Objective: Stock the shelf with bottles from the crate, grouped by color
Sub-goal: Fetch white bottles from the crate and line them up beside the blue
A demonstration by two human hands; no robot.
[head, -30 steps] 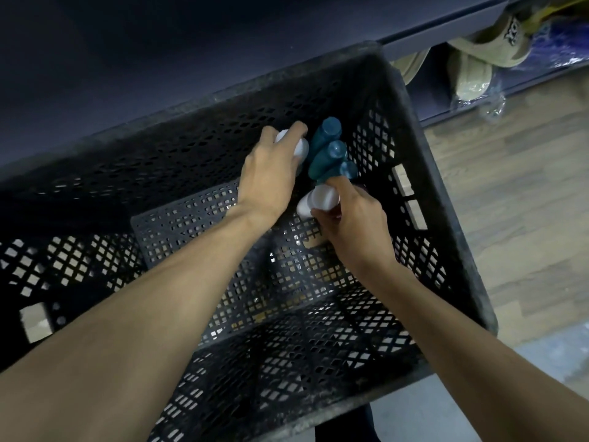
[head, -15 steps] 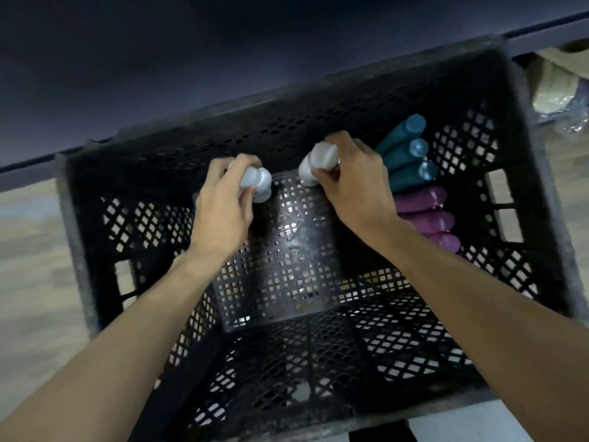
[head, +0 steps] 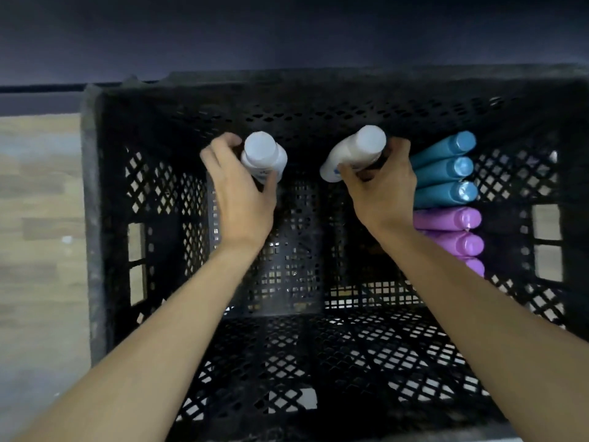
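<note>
I look down into a black perforated crate [head: 95,224]. My left hand [head: 239,193] grips a white bottle [head: 263,154] by its body, cap toward me. My right hand [head: 382,189] grips a second white bottle [head: 357,151], tilted left. Both bottles are held apart, above the crate floor. Along the crate's right side stand three teal bottles [head: 446,169] in a row, and nearer me three purple bottles [head: 449,234], the nearest partly hidden by my right forearm.
A dark shelf face [head: 287,36] runs across the top, just beyond the crate's far wall. Wooden floor [head: 38,218] shows to the left of the crate. The crate floor between my arms holds nothing.
Both hands have drawn the white bottles away from the teal and purple group, toward the crate's middle and left, and spread apart. The view has swung left.
</note>
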